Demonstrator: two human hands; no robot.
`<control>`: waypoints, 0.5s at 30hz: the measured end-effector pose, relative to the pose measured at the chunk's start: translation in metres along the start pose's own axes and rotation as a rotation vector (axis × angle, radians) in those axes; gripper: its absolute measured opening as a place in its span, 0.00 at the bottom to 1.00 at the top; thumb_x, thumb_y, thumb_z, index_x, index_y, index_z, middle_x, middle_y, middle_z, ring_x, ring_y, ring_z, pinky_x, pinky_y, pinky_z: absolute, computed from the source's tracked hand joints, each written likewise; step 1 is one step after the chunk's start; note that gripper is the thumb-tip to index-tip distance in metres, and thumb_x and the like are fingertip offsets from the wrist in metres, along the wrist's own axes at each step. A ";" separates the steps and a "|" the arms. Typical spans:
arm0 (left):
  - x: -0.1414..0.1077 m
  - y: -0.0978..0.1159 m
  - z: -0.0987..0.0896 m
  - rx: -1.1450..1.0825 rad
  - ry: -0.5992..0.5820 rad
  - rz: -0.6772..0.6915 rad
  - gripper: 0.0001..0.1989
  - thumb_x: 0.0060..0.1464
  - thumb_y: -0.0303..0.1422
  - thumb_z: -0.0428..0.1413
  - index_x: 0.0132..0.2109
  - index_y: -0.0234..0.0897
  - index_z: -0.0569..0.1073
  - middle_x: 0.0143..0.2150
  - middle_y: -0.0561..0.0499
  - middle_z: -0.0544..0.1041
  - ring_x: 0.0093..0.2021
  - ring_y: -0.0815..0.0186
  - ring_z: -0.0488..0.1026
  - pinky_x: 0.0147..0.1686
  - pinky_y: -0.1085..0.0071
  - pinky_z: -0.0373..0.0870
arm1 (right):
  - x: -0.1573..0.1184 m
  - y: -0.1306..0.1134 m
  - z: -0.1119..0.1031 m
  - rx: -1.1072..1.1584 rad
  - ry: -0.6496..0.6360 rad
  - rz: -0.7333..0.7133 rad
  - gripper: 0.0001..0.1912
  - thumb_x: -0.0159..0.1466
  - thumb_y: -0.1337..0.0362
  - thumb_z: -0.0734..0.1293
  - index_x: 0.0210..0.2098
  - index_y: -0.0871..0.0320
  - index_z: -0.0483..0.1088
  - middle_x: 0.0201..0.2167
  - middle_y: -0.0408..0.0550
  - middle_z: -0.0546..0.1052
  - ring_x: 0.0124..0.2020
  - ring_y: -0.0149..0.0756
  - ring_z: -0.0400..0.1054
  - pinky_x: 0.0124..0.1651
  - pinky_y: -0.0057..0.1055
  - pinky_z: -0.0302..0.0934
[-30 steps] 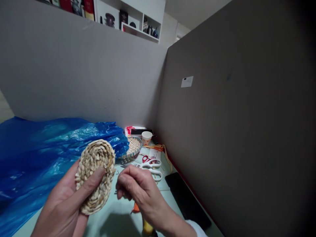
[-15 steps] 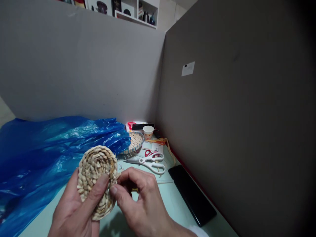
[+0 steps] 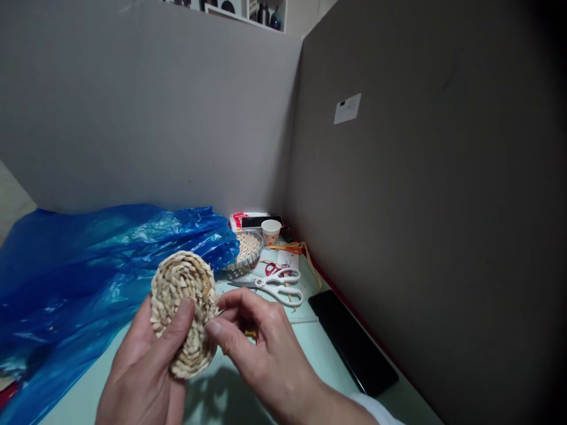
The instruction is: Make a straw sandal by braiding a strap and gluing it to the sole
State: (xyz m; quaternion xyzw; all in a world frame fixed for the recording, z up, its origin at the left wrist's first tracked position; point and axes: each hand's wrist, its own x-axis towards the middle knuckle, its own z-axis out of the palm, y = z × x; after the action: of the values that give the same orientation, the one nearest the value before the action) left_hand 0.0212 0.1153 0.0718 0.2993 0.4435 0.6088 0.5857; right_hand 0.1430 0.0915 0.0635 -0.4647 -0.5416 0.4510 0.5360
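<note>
A pale oval woven straw coil [image 3: 177,283], its braid wound in rings, is tilted up in front of me above the table. My left hand [image 3: 148,360] is closed around its lower left, with the thumb pressed flat on its face and the other fingers behind. At the coil's right edge, my right hand [image 3: 261,342] pinches with thumb and forefinger. Its fingertips touch the rim there; whether they grip a loose strand is too small to tell. Beyond the right hand lie white-handled scissors [image 3: 279,286] with the blades pointing left.
Blue plastic sheeting [image 3: 101,260] covers the left side. Behind are a woven basket [image 3: 250,251], a paper cup [image 3: 271,233], a phone [image 3: 261,222], red-handled scissors [image 3: 271,269] and orange strips [image 3: 295,247]. A black phone-like slab [image 3: 354,345] lies right, beside grey partitions [image 3: 398,177].
The view has tilted down and shifted a little left, so everything sits slightly differently in frame. Both hands keep their hold on the coil, which has turned slightly.
</note>
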 end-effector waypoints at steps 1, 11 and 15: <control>0.000 -0.002 0.000 0.003 -0.017 -0.009 0.45 0.24 0.48 0.78 0.56 0.55 0.80 0.52 0.52 0.86 0.49 0.46 0.83 0.48 0.61 0.84 | 0.001 0.001 0.001 -0.006 0.005 0.010 0.17 0.61 0.52 0.73 0.40 0.60 0.75 0.28 0.44 0.75 0.29 0.33 0.68 0.35 0.30 0.62; -0.007 -0.024 -0.005 0.002 0.007 -0.013 0.41 0.29 0.47 0.77 0.55 0.56 0.80 0.49 0.53 0.87 0.53 0.46 0.82 0.52 0.60 0.82 | -0.003 0.014 0.008 -0.191 0.083 -0.111 0.14 0.66 0.59 0.66 0.26 0.57 0.66 0.21 0.38 0.66 0.24 0.28 0.59 0.30 0.28 0.51; -0.005 -0.020 -0.003 0.009 0.008 0.000 0.43 0.27 0.48 0.77 0.55 0.53 0.80 0.50 0.52 0.86 0.52 0.45 0.81 0.51 0.60 0.82 | -0.003 0.010 0.003 -0.171 0.013 -0.066 0.15 0.68 0.56 0.66 0.29 0.57 0.70 0.23 0.39 0.69 0.26 0.29 0.60 0.32 0.28 0.53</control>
State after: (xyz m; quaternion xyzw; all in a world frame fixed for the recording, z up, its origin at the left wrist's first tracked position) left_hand 0.0281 0.1079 0.0531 0.2994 0.4485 0.6082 0.5825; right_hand 0.1401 0.0899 0.0529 -0.4935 -0.5897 0.3821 0.5126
